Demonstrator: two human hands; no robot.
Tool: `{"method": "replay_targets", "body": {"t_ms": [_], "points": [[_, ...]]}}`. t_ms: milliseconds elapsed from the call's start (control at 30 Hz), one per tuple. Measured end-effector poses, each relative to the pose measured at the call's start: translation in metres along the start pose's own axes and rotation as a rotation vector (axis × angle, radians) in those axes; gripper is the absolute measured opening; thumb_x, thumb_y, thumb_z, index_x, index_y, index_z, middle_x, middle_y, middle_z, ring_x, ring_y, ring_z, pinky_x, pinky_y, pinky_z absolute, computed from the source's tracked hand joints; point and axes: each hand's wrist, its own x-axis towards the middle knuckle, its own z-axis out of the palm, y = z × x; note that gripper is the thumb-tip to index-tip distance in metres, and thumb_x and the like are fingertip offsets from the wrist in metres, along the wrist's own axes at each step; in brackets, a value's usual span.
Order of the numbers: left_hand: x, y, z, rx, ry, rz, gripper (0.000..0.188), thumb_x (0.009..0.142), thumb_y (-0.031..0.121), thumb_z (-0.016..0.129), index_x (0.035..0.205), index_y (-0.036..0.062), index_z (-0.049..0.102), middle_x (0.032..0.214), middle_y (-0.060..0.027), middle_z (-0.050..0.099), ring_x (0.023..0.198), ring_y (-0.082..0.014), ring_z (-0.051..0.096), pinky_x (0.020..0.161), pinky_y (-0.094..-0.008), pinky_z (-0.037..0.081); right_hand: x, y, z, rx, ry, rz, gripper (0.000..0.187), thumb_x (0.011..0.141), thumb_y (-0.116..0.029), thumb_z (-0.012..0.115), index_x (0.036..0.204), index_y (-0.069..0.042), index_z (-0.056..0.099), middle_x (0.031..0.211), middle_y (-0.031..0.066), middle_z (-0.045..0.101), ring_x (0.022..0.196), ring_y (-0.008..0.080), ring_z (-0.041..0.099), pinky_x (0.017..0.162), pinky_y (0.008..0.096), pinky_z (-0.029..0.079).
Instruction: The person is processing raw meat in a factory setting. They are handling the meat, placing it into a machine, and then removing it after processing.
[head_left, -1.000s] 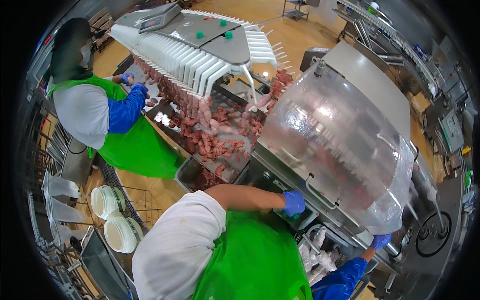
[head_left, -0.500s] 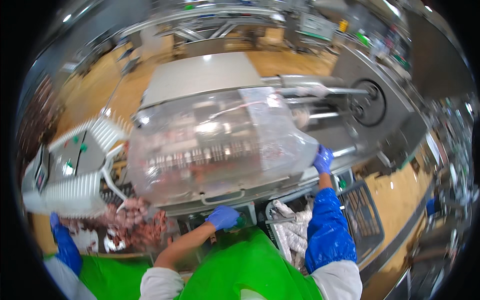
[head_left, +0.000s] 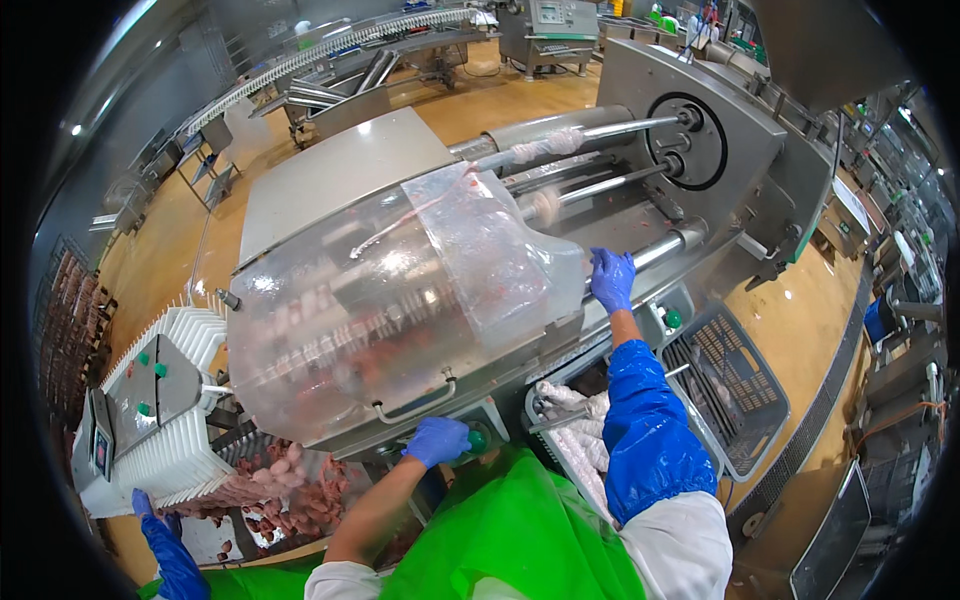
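My left hand, in a purple glove, rests at the machine's front panel beside a round green button. Its fingers point toward the button, but their grip is hard to make out. Further right, my right hand, gloved in purple below a blue sleeve cover, lies with fingers apart at the near end of a metal tube. Left of it, a sheet of clear plastic film is draped over the clear machine cover. Meat and a row of metal parts show blurrily beneath that cover.
A grey crate stands right of a bin of netted white casing. At left, sausage-like meat lies beside a white slatted unit. A co-worker's gloved hand touches that unit. Two metal rods extend behind the film.
The view has swung and sharpened, shifting the machine leftward. My right hand stays by the tube's end and its fingers look more spread. My left hand remains beside the green button.
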Motion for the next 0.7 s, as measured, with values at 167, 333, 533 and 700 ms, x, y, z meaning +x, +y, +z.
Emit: {"method": "replay_targets", "body": {"t_ms": [167, 333, 533, 700], "points": [[-0.004, -0.007, 0.007, 0.026, 0.06, 0.041, 0.025, 0.08, 0.037, 0.064, 0.085, 0.0133, 0.071, 0.083, -0.0142, 0.069, 0.077, -0.0356, 0.067, 0.065, -0.0482, 0.051, -0.009, 0.002, 0.005, 0.076, 0.223, 0.043, 0.045, 0.085, -0.008, 0.05, 0.13, -0.007, 0.052, 0.129, 0.02, 0.054, 0.121, 0.0343, 0.049, 0.11, 0.0521, 0.026], [0.0, -0.005, 0.006, -0.008, 0.108, 0.062, 0.025, 0.079, 0.036, 0.06, 0.083, 0.0135, 0.07, 0.082, -0.014, 0.068, 0.077, -0.0354, 0.067, 0.065, -0.0489, 0.051, -0.033, 0.069, 0.005, -0.127, 0.329, 0.342, 0.054, 0.088, -0.013, 0.048, 0.138, 0.005, 0.04, 0.139, 0.0317, 0.04, 0.135, 0.0433, 0.034, 0.113, 0.0497, 0.023], [0.003, -0.003, 0.008, -0.029, 0.089, 0.033, 0.026, 0.079, 0.036, 0.06, 0.082, 0.0111, 0.068, 0.079, -0.0145, 0.067, 0.076, -0.0358, 0.065, 0.064, -0.0495, 0.05, -0.044, 0.142, -0.013, -0.225, -0.268, 0.802, 0.082, 0.082, -0.041, 0.049, 0.141, 0.012, 0.028, 0.143, 0.0386, 0.028, 0.128, 0.0485, 0.04, 0.106, 0.0478, 0.035], [-0.006, -0.005, 0.013, -0.043, 0.114, -0.011, 0.024, 0.079, 0.033, 0.06, 0.081, 0.0102, 0.067, 0.078, -0.0152, 0.066, 0.075, -0.0365, 0.065, 0.064, -0.05, 0.049, -0.019, 0.155, -0.012, -0.236, -0.565, 0.746, 0.056, 0.086, -0.047, 0.043, 0.115, -0.006, 0.066, 0.128, 0.022, 0.057, 0.123, 0.0393, 0.051, 0.109, 0.0527, 0.026]]}}
